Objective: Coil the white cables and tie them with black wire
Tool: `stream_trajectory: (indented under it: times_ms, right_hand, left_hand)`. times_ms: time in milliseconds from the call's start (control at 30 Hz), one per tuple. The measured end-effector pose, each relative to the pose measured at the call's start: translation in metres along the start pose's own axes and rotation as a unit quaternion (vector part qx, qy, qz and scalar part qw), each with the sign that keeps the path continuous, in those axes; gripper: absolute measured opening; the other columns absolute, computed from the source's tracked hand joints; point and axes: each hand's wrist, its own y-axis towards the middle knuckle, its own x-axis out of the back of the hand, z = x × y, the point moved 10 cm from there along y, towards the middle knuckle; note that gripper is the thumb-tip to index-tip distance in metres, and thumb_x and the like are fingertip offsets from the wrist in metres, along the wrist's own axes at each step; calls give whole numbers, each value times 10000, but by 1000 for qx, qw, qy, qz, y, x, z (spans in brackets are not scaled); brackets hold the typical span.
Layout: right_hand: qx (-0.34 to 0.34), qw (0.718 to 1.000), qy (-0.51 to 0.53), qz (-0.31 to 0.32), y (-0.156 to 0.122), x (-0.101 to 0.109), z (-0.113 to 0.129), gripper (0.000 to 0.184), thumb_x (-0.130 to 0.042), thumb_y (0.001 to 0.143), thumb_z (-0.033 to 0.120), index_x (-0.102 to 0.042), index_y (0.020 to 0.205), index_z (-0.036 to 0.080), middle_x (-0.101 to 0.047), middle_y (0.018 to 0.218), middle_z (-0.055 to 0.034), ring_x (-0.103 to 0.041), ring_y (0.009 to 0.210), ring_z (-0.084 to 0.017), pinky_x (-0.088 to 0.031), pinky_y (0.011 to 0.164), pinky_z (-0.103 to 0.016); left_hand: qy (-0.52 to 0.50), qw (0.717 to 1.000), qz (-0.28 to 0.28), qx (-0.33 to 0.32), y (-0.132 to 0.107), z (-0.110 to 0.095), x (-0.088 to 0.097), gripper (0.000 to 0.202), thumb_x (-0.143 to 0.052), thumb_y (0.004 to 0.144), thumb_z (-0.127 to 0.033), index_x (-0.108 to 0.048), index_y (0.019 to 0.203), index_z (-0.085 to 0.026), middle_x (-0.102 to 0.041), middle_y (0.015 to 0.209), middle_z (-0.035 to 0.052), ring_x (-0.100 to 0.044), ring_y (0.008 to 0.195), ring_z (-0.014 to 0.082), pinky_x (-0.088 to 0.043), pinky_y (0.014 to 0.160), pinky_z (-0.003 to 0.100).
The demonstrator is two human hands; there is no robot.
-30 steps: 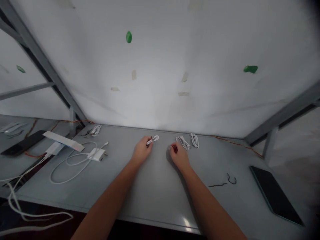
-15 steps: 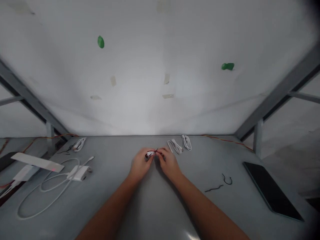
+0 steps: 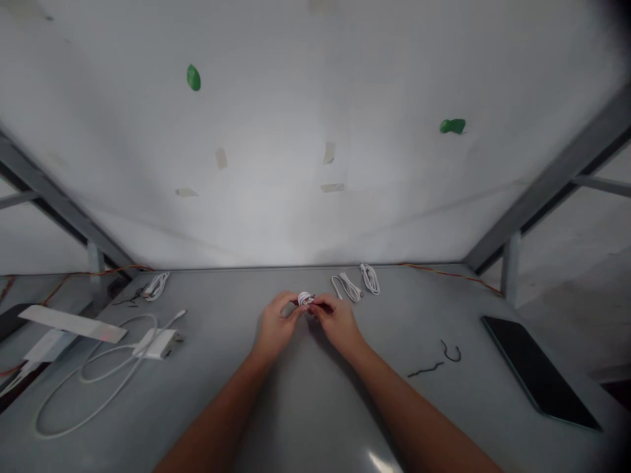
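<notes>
Your left hand point(image 3: 277, 325) and right hand point(image 3: 337, 322) meet at the fingertips, pinching a small coiled white cable point(image 3: 305, 298) over the grey surface point(image 3: 424, 315) (that pinch likely keeps its loops from springing open), near two bundled white cables point(image 3: 348, 287).

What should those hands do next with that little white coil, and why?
I'd guess they should pinch it and fasten it snugly. The left hand and right hand both grip the small white cable coil, while a bundled white cable lies just beyond it. A dark twist tie lies on the table.
</notes>
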Motion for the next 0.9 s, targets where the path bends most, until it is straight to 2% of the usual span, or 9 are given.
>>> stream_trajectory:
  times_ms: [167,333,500,567,633,700,767,833,900]
  right_hand:
    - [38,998,-48,-17,-2,7,19,134,-627,847,270,-729,775,222,-709,798,-42,-640,744,-195,-500,677,-296]
    - [34,998,-42,-11,-3,6,21,126,-646,861,308,-703,791,220,-693,816,-42,-635,771,-191,-502,710,-303]
    - [-41,995,36,88,-4,-12,5,118,-688,832,323,-671,833,205,-716,795,-27,-648,740,-182,-516,717,-314]
    - [-37,992,37,117,-4,-14,8,99,-675,837,300,-681,846,202,-723,806,-26,-654,755,-184,-515,735,-319]
    - [1,993,-14,115,-4,-9,18,68,-642,849,249,-696,842,207,-721,826,-28,-647,782,-187,-501,759,-324]
    - [52,991,-77,98,-4,-3,32,92,-614,850,191,-698,821,214,-700,835,-29,-632,800,-192,-485,772,-328]
    - [92,984,-129,79,-6,2,45,130,-587,850,146,-688,809,218,-674,844,-34,-618,821,-198,-473,782,-332]
    - [108,979,-164,57,-7,6,51,155,-565,854,123,-678,809,220,-662,851,-41,-606,839,-204,-467,787,-333]
    - [103,977,-183,31,-7,9,50,161,-554,851,117,-670,804,219,-658,841,-45,-596,833,-206,-462,774,-332]
  left_hand:
    - [24,1000,-13,-1,-3,-3,0,169,-673,934,-383,-724,993,-233,-741,983,51,-681,962,220,-514,909,352]
    - [-42,999,10,22,-5,6,-9,262,-629,974,-436,-681,1104,-216,-717,1058,76,-693,1010,210,-541,933,352]
    - [-62,997,22,50,-6,13,-12,346,-623,963,-502,-675,1125,-200,-689,1117,101,-686,1027,214,-564,845,313]
    - [-77,995,36,54,-6,12,-16,351,-622,961,-504,-669,1124,-196,-699,1110,100,-691,1014,209,-559,851,311]
    - [-104,991,47,67,-6,13,-20,355,-621,960,-509,-654,1127,-198,-723,1057,82,-705,966,198,-555,837,303]
    - [-139,984,58,100,-8,18,-27,380,-619,956,-539,-631,1140,-206,-736,913,47,-717,826,182,-551,736,283]
    - [-189,966,67,164,-12,27,-35,455,-628,934,-594,-590,1182,-214,-712,740,5,-689,624,170,-520,591,269]
    - [-252,931,80,250,-20,38,-45,565,-635,911,-644,-531,1254,-208,-687,637,-17,-643,477,169,-481,491,265]
    - [-309,898,69,306,-26,41,-47,645,-648,901,-653,-476,1312,-186,-708,640,0,-656,467,183,-498,491,277]
